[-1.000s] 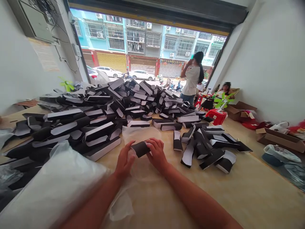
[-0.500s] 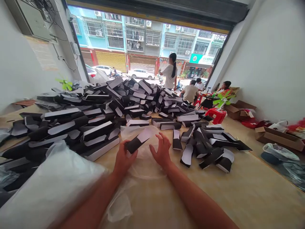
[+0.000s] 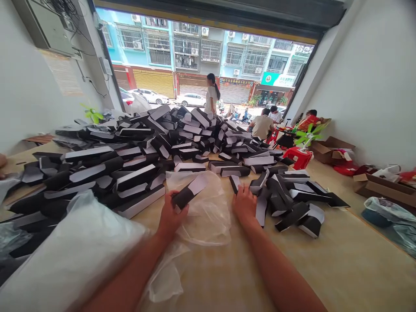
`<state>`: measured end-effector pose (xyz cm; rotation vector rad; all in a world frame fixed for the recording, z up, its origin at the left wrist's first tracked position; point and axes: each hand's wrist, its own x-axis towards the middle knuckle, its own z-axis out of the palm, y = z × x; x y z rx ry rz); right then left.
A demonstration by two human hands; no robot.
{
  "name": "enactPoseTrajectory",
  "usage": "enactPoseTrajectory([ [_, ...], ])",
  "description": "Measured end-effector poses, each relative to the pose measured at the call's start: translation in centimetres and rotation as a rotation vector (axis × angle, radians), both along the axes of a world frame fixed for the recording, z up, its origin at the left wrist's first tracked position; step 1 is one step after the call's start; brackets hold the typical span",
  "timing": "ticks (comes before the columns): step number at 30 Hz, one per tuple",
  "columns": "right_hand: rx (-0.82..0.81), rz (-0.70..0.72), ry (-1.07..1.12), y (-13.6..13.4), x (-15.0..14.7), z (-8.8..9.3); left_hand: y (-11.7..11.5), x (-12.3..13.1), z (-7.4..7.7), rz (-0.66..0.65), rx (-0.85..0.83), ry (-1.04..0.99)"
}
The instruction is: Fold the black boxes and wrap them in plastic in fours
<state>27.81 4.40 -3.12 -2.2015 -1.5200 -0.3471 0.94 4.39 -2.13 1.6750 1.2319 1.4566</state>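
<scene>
My left hand [image 3: 173, 215] is closed around a black-and-white insole-shaped pad [image 3: 190, 191], its white end pointing up and to the right. Beneath that pad, a clear plastic bag [image 3: 208, 221] lies flat on the table. To the right, my right hand [image 3: 245, 203] has its fingers curled onto another black-and-white pad [image 3: 234, 183], which is tilted and partly hidden by the hand. Just beyond my right fingers lies a loose group of similar pads [image 3: 294, 214].
A large heap of pads [image 3: 182, 130] covers the table's far side and left. A stuffed white plastic bag [image 3: 74, 247] lies at front left. Cardboard boxes [image 3: 383, 188] stand at right. Several people are near the open shopfront; a hand [image 3: 2, 161] shows at the left edge.
My right hand has moved right, from open above the clear bag onto a pad, which now sits tilted. My left hand keeps its pad. The standing person outside has moved left.
</scene>
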Motion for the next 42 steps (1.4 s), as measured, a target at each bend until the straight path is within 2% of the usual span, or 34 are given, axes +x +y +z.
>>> enactPoseTrajectory([
  [3, 0.286, 0.136, 0.171, 0.5, 0.0, -0.5, 0.0, 0.1, 0.0, -0.012, -0.005, -0.047],
  [6, 0.594, 0.315, 0.337, 0.7, -0.7, -0.2, -0.1, 0.1, 0.1, -0.027, -0.024, -0.097],
  [10, 0.746, 0.533, 0.349, -0.1, -2.3, 0.7, -0.1, 0.1, 0.1, -0.052, -0.050, -0.099],
  [14, 0.718, 0.691, 0.304, -1.1, -3.5, 1.0, 0.0, 0.0, 0.1, -0.057, -0.059, -0.057],
  [19, 0.571, 0.801, 0.343, -0.8, -3.6, 0.4, 0.1, 0.2, 0.4, -0.034, -0.059, 0.005],
  [24, 0.483, 0.765, 0.440, -0.3, -3.7, -0.2, 0.3, 0.2, 0.1, -0.025, -0.043, 0.039],
  [29, 0.592, 0.608, 0.656, -0.3, -3.5, 0.0, 0.6, -0.1, -0.7, -0.028, 0.038, 0.102],
  [33, 0.696, 0.493, 0.880, -0.1, -3.2, 0.2, 0.5, -0.1, -0.3, -0.088, 0.063, 0.133],
  [36, 0.710, 0.484, 0.869, -0.2, -3.6, 0.0, 0.2, -0.1, 0.5, -0.144, 0.077, 0.155],
  [42, 0.517, 0.609, 0.717, -0.3, -4.1, -0.8, 0.0, -0.1, 0.8, -0.288, -0.070, 0.034],
])
